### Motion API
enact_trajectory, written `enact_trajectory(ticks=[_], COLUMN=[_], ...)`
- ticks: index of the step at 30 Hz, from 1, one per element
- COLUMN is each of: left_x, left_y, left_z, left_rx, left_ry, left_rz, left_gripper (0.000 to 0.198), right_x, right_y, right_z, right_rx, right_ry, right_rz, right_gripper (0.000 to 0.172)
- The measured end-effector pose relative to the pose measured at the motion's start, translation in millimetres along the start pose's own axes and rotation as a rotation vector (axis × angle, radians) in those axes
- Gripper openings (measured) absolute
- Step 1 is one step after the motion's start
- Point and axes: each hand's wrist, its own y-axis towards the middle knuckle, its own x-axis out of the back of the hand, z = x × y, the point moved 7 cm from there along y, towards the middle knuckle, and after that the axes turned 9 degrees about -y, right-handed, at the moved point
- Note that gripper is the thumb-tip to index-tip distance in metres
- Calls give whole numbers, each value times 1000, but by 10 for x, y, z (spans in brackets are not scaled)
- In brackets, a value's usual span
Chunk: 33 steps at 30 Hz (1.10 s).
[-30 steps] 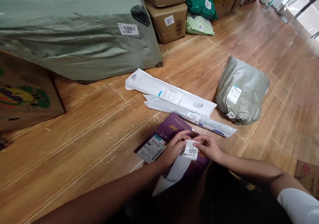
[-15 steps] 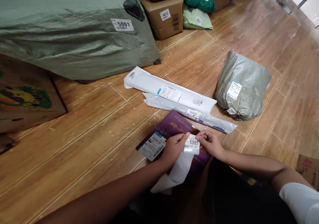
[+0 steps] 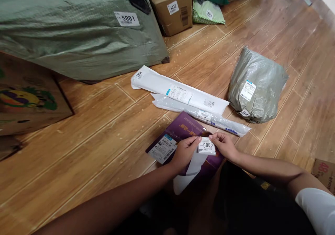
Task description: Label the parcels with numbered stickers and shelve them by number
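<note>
Pinching label [image 3: 206, 146] over purple parcel [image 3: 186, 125]: left hand [image 3: 186, 152], right hand [image 3: 225, 146]; mailer [image 3: 180, 90], bag [image 3: 261, 88] beyond.

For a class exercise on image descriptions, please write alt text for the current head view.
A person's left hand and right hand hold a white label strip numbered 5005 over a purple parcel. Beyond are a long white package, a slim plastic-wrapped package and a grey bag on a wood-grain floor.

Grey-green wrapped parcel [image 3: 78, 46] beside carton [image 3: 167, 21], wood floor [image 3: 99, 123].
</note>
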Motion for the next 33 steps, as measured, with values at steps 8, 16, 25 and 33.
enact_trajectory(ticks=[8,16,25,33], left_x=[-44,245,646,614], left_y=[15,18,71,208], left_z=[58,83,221,258], left_rx=[34,-105,-86,-71], left_ry=[17,297,413,528], left_rz=[57,-125,-78,400], left_gripper=[37,42,43,38], right_x=[-21,-280,-538,-228], right_y=[35,127,281,984], right_z=[-55,-184,-218,611], right_rx=[39,12,153,508], right_ry=[6,61,-164,-372], right_rz=[23,126,67,-225], right_gripper=[54,51,39,28])
